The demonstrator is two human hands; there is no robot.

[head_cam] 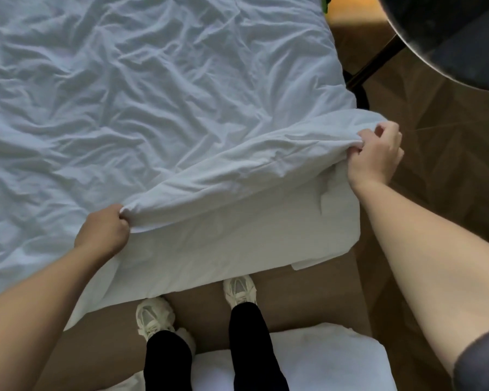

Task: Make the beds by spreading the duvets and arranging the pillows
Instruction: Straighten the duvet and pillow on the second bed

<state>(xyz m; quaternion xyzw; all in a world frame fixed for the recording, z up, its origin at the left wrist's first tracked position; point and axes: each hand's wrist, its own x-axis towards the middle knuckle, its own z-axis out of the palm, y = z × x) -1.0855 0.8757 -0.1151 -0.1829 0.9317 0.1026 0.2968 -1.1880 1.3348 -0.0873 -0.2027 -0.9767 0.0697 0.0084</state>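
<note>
Nothing I can read: no text, label, brand or number. The duvet (164,114) across the upper left of the frame is plain white cloth. My shoes (239,289) at lower centre are too blurred to tell any brand mark.

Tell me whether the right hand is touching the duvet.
Touching. The head view shows the right hand gripping the duvet at its edge.
</note>
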